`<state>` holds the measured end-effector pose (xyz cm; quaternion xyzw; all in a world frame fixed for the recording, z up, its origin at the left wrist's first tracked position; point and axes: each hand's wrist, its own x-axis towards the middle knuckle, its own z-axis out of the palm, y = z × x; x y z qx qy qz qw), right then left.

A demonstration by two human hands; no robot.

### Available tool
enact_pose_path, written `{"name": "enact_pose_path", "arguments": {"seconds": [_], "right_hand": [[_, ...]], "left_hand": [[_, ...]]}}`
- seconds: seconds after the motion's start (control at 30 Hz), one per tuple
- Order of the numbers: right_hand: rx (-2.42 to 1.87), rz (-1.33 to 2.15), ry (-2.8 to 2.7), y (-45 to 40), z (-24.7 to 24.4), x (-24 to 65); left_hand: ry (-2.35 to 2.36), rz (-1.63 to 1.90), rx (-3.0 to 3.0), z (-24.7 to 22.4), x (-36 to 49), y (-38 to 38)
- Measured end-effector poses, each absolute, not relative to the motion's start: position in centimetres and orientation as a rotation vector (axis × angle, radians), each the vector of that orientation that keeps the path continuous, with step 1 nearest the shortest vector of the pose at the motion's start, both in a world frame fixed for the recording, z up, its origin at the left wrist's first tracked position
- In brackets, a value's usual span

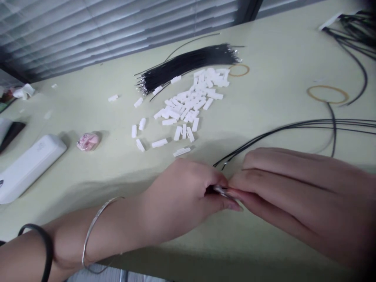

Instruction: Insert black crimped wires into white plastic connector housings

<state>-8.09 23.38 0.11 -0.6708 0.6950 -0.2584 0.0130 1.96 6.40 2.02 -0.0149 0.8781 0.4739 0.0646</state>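
Silver metal terminal (223, 192), small and partly hidden, sits pinched between both hands near the bottom middle of the frame, just above the bench (273, 66). The left fingers (219, 205) curl closed around it from the left, and the right fingers (245, 184) press in from the other side, so both hands are grasping it. Whether a wire joins it is hidden. The left hand (180, 199) comes in from the lower left, and the right hand (302, 196) fills the lower right.

Just above the hands, thin black wires (293, 126) run off the right edge, their metal-tipped ends (222, 165) close to the knuckles. Higher up, a looser wire bunch (352, 35) lies in the upper right corner, near a tan rubber band (327, 94). A second rubber band (238, 70) lies at top centre beside a dense black wire bundle (188, 66), whose silver tips fan out at both ends. White plastic connectors (190, 102) lie scattered in a heap just below that bundle. A pink trinket (88, 141) and a white case (29, 168) sit at the left. A thin silver bangle (96, 231) and a black band (41, 246) circle the left forearm. Window blinds (117, 27) line the upper left.
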Motion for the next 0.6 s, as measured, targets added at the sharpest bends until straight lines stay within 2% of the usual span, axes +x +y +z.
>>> {"name": "enact_pose_path", "arguments": {"seconds": [0.1, 0.27, 0.6], "right_hand": [[-2.150, -0.776, 2.109, 22.8, 0.7, -9.4], [-1.915, -0.680, 2.301, 21.6, 1.6, -13.8], [-2.093, -0.759, 1.908, 21.0, -0.5, -14.3]], "left_hand": [[2.616, 1.486, -0.046, 2.0, 2.0, 6.3], [2.683, 1.469, 0.117, 1.5, 2.3, 6.1], [2.682, 1.495, 0.136, 1.2, 2.6, 5.9]]}}
